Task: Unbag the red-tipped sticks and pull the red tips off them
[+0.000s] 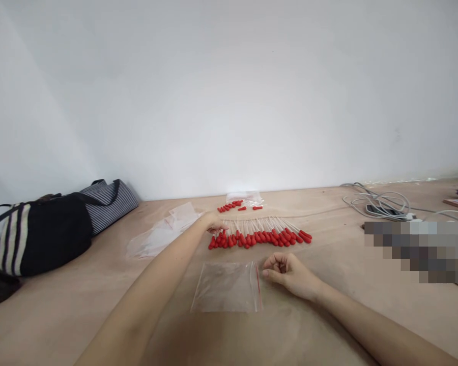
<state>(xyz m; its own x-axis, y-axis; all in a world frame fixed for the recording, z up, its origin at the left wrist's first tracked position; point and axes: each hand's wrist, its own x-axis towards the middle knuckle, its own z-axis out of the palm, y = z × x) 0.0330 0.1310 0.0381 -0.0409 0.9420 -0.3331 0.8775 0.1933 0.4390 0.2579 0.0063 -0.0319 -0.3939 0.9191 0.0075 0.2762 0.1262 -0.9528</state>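
A row of droppers [267, 236] with red rubber bulbs and thin clear tubes lies across the wooden table, bulbs toward me. My left hand [215, 223] is over the tubes at the row's left end; whether its fingers close on a dropper is unclear. In front of the row, a clear zip bag [227, 290] lies flat, its red-lined edge on the right. My right hand [290, 274] rests beside that edge, fingers loosely curled, a gap between thumb and forefinger, and nothing visible in it.
Left of the row spreads a pile of clear bags [156, 239]. Behind it lie loose red bulbs [229, 206] and a bag of thin white tubes [246, 197]. A black bag [61, 234] and striped bag [109, 206] stand far left. Cables [377, 201] tangle at right beside a blurred-out patch.
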